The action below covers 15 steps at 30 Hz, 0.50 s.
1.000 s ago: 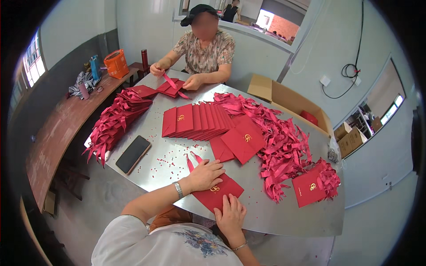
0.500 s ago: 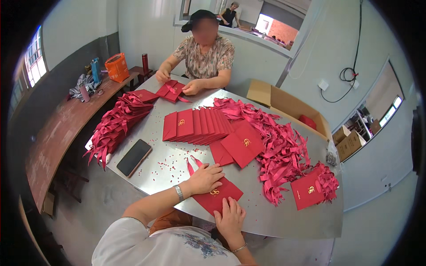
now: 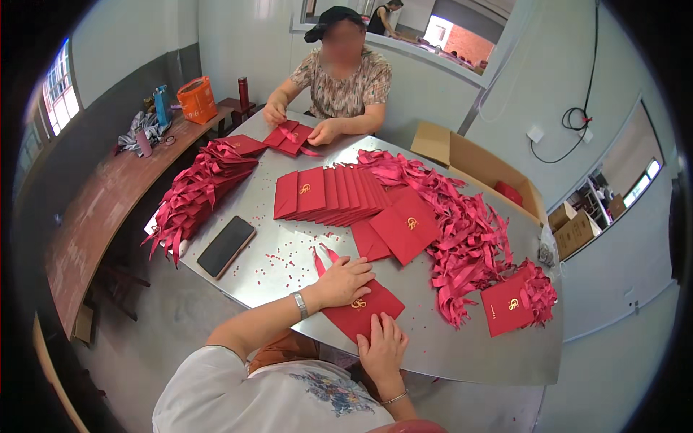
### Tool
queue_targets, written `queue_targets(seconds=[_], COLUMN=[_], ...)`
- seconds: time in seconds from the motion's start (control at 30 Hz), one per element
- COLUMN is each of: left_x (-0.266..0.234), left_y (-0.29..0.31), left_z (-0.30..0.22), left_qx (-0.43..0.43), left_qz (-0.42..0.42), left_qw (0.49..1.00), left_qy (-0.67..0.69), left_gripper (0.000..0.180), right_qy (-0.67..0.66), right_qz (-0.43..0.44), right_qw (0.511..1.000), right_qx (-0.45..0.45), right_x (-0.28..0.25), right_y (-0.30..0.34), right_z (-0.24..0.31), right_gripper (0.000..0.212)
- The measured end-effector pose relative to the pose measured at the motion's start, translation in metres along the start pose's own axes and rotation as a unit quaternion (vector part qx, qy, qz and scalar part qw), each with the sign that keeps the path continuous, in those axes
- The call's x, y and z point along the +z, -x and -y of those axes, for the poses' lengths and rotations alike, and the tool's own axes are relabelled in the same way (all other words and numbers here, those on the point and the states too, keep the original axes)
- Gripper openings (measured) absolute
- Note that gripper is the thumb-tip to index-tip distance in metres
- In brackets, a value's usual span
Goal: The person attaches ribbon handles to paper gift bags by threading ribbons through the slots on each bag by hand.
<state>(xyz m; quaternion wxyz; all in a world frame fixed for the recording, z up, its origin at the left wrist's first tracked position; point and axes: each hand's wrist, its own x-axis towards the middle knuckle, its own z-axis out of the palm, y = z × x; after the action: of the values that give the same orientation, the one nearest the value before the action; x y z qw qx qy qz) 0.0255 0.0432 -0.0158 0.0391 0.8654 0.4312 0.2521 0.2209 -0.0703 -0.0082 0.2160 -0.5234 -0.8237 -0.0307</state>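
Observation:
A flat red paper gift bag point(image 3: 385, 303) with a gold emblem lies at the table's near edge. My left hand point(image 3: 345, 281) rests flat across its upper part, fingers stretched toward the right. On the bag's lower right edge lies my right hand point(image 3: 384, 345), its fingers extended over the paper. Pink ribbon handles point(image 3: 322, 258) stick out at the bag's far left end. Just beyond are two loose red bags, the upper one point(image 3: 406, 229) overlapping the other, and a fanned row of red bags point(image 3: 310, 191).
A heap of pink ribbons point(image 3: 469, 231) covers the table's right side, near another red bag point(image 3: 502, 310). Ribboned bags point(image 3: 198, 195) pile up at left, beside a phone point(image 3: 227, 247). Across the table a co-worker point(image 3: 339, 86) handles a red bag point(image 3: 289, 137). A cardboard box point(image 3: 469, 155) stands behind.
The whole view has shifted slightly. Both my hands stay on the bag in much the same pose. Beyond the window, a person now leans further over.

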Motion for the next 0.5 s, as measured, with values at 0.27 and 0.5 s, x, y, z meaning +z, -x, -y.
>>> queue_targets(seconds=[0.27, 0.5], left_x=[0.004, 0.007], left_y=[0.003, -0.009], left_z=[-0.001, 0.033], left_qx=[-0.001, -0.161], left_qz=[0.005, -0.008], left_qw=[1.0, 0.904], left_qy=[0.0, 0.397], left_gripper=[0.038, 0.047], right_qy=[-0.005, -0.178], right_qz=[0.003, 0.027], right_qw=[1.0, 0.983], right_qx=[0.004, 0.048], right_x=[-0.001, -0.006], right_y=[0.004, 0.002], right_z=[0.001, -0.018], right_gripper=[0.056, 0.053])
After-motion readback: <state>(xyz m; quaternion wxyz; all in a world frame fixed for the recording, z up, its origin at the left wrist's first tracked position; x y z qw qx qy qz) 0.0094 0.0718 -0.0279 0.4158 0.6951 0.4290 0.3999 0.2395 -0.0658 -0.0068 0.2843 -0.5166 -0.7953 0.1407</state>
